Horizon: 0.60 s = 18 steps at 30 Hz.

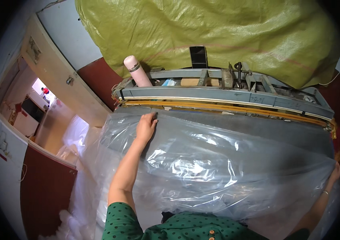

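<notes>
A wide sheet of clear plastic film [194,164] lies across a grey work surface [274,132] in front of me, wrinkled and shining with reflections. Its far edge runs slantwise from my left hand to my right. My left hand [147,127] is closed on the film near the back left of the surface, fingers curled at its far edge. Out at the right end, my right hand [334,174] pinches the film's corner, pulling creases toward it. More of the film hangs down toward my body.
Behind the surface runs a long grey metal frame [226,94] with yellow strips [218,108] along its front. A pink bottle [138,72], a dark phone [199,57] and a metal clamp [239,76] stand there. A yellow-green sheet [218,28] hangs behind. Leftward are an open door [64,72] and heaped film [78,204].
</notes>
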Each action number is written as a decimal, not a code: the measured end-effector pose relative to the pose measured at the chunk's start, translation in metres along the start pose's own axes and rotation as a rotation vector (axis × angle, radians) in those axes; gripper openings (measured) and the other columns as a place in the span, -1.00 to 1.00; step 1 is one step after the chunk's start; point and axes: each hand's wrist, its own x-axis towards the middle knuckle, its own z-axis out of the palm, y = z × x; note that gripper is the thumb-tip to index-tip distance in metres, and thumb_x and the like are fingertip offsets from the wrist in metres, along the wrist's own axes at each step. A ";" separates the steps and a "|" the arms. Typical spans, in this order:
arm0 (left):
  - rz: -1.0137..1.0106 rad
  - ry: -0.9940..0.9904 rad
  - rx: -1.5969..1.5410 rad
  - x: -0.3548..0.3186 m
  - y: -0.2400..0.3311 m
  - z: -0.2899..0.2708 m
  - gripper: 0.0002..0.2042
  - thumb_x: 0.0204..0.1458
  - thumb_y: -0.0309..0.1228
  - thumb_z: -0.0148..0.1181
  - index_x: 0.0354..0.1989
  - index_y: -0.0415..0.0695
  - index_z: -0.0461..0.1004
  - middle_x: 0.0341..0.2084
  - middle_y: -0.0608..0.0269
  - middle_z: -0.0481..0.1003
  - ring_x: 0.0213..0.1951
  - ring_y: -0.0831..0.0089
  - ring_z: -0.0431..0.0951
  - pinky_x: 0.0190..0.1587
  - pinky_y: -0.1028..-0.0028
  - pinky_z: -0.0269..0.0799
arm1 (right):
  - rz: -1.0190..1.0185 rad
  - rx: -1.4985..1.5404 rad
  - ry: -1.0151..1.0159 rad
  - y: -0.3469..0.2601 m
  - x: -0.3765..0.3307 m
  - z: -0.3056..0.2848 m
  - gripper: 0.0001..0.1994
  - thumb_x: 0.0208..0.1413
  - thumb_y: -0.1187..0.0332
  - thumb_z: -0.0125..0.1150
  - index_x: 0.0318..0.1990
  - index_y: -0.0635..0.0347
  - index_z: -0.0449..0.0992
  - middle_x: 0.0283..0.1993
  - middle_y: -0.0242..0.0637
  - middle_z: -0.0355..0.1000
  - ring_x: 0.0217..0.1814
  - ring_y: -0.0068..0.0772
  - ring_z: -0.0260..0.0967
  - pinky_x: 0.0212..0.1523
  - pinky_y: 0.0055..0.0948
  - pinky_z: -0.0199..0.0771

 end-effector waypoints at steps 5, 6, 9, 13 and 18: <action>0.068 0.095 0.109 0.022 -0.006 0.001 -0.89 -0.23 -0.48 0.22 -0.51 -0.20 0.46 -0.51 0.12 0.39 -0.33 0.13 0.39 -0.28 0.23 0.32 | -0.064 -0.038 -0.041 0.014 0.021 -0.014 -0.64 0.10 0.12 0.04 -0.14 0.21 0.50 -0.19 -0.27 0.49 -0.13 -0.44 0.39 -0.06 -0.46 0.30; 0.119 0.159 0.021 0.031 -0.004 0.005 -0.93 -0.20 -0.50 0.17 -0.53 -0.21 0.44 -0.50 0.08 0.40 -0.32 0.10 0.39 -0.27 0.22 0.32 | -0.089 -0.034 -0.088 0.024 0.041 -0.040 -0.65 0.10 0.13 0.04 -0.16 0.22 0.51 -0.22 -0.27 0.50 -0.15 -0.44 0.39 -0.07 -0.46 0.31; -0.107 0.390 -0.354 0.037 -0.016 -0.002 -0.84 0.08 -0.38 -0.06 -0.38 -0.24 0.34 -0.51 0.14 0.34 -0.41 0.32 0.36 -0.26 0.36 0.31 | -0.072 -0.219 0.227 -0.013 0.069 0.000 -0.70 0.09 0.18 0.03 -0.23 0.23 0.53 -0.23 -0.16 0.48 -0.19 -0.25 0.41 -0.12 -0.39 0.36; -0.445 0.519 -0.770 0.045 -0.052 0.019 -0.85 0.08 -0.38 -0.12 -0.48 -0.14 0.27 -0.62 0.40 0.17 -0.57 0.61 0.14 -0.51 0.53 0.16 | -0.181 -0.733 0.312 -0.068 0.064 0.068 -0.76 0.13 0.26 -0.07 -0.32 0.24 0.45 -0.40 -0.16 0.42 -0.36 -0.23 0.37 -0.26 -0.27 0.35; -0.505 0.517 -0.511 0.034 -0.138 0.047 -0.86 0.07 -0.43 -0.08 -0.53 -0.10 0.23 -0.68 0.49 0.15 -0.60 0.67 0.11 -0.58 0.59 0.06 | -0.377 0.191 0.325 -0.146 -0.010 0.175 -0.77 0.14 0.25 0.00 -0.35 0.27 0.36 -0.47 -0.21 0.35 -0.42 -0.33 0.30 -0.32 -0.31 0.32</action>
